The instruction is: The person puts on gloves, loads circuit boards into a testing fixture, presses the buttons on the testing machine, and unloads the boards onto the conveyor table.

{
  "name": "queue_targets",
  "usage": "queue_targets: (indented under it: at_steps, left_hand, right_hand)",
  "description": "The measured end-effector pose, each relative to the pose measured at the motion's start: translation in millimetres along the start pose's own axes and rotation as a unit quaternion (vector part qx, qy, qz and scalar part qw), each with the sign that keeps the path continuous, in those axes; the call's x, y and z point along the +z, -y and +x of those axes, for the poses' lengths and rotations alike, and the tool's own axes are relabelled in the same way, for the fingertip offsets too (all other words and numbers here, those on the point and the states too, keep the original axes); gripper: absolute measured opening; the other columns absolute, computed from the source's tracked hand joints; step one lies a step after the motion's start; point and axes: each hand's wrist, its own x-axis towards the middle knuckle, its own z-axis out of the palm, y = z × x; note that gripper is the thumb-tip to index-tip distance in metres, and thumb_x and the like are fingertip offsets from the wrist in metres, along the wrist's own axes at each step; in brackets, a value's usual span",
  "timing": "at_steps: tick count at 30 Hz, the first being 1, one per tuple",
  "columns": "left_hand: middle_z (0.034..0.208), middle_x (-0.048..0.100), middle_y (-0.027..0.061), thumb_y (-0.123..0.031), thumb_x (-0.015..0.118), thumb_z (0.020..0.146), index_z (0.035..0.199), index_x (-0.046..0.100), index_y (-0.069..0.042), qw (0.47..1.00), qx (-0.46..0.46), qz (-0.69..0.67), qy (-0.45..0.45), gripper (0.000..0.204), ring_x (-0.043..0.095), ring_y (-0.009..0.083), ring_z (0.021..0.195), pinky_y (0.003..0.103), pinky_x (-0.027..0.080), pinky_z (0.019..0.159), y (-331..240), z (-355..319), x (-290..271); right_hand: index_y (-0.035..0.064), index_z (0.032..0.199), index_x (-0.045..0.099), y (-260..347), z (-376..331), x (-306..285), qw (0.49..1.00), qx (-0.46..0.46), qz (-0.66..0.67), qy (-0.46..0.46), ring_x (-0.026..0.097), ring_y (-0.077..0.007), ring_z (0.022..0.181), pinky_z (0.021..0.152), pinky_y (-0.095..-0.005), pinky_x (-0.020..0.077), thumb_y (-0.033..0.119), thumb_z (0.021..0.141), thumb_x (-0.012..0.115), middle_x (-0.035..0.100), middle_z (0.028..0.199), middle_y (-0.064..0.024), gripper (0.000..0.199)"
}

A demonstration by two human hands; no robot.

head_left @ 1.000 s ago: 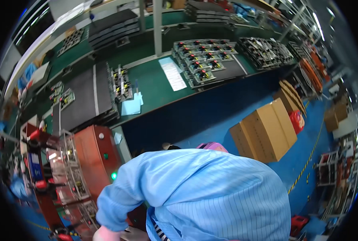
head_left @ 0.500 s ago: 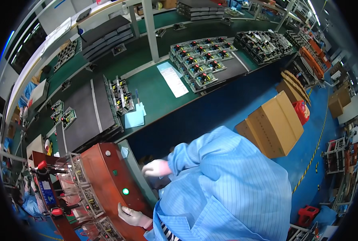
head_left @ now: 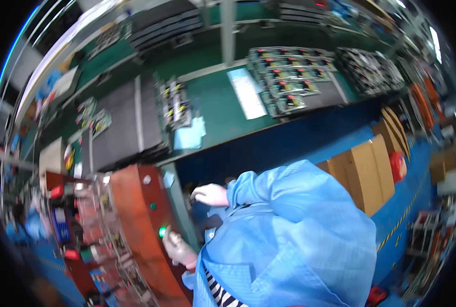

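Green button point(head_left: 162, 232) glowing on the front of the orange-red machine point(head_left: 136, 215), low on its panel, and the left hand point(head_left: 178, 249) is right on it: gloved, one finger stretched out with its tip touching or just shy of the lit cap, the other fingers curled in, holding nothing. So the press looks to be at or right near contact; the lamp is on, though whether that comes from the press I can't judge from here.

The right hand point(head_left: 210, 194) is higher up, gloved too, resting at the dark gap under the bench edge just right of the machine. Its fingers are bent down around something dark, but the frame is smeared there and I can't tell whether it grips anything or only leans.

A second, smaller green dot point(head_left: 152, 206) sits above the lit one, untouched. Left of the panel, the machine's racks point(head_left: 92, 225) are full of small parts with red bits.

Further out: the green bench point(head_left: 217, 110) carries a dark grey mat point(head_left: 120, 128), a pale blue cloth point(head_left: 189, 138), a white sheet point(head_left: 248, 92) and trays of boards point(head_left: 289, 77), all of them well away from both hands. Cardboard boxes point(head_left: 368, 174) stand on the blue floor to the right. Blue sleeve point(head_left: 289, 230) fills the foreground.
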Motion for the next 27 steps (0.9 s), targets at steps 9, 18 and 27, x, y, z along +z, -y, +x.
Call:
queue_targets:
  at_steps: [9,18,27]
  left_hand:
    - [0.097,0.07,0.0098,-0.015,0.054,0.093,0.112,0.068,-0.004,0.996,-0.081,-0.02,0.028,0.026,0.063,0.0225,0.079,0.031,0.049,0.074,-2.5,-34.5,20.0]
    - [0.091,0.066,0.0063,-0.016,0.051,0.096,0.113,0.067,-0.006,0.994,-0.109,-0.017,0.001,0.026,0.058,0.0174,0.076,0.028,0.046,0.073,-7.2,-34.3,30.8]
    - [0.107,0.071,0.0081,-0.018,0.05,0.096,0.114,0.067,-0.007,0.992,-0.121,0.012,0.033,0.027,0.065,0.0244,0.093,0.031,0.05,0.083,-18.0,-23.8,35.7]
  right_hand:
    - [0.0072,0.114,0.064,16.9,24.7,-4.1,0.994,-0.001,0.041,0.103,0.064,-0.0255,0.099,0.091,-0.0333,0.0483,0.027,0.096,0.043,0.068,0.108,-0.0101,0.034]
    - [0.0064,0.115,0.064,11.6,49.1,-0.4,0.986,0.013,0.027,0.162,0.064,-0.0239,0.099,0.091,-0.0323,0.0484,0.026,0.095,0.043,0.068,0.107,-0.01,0.035]
    - [0.0061,0.113,0.065,3.6,60.3,-7.7,0.987,0.029,0.042,0.153,0.064,-0.0228,0.098,0.09,-0.0317,0.0488,0.026,0.095,0.042,0.068,0.106,-0.0101,0.036]
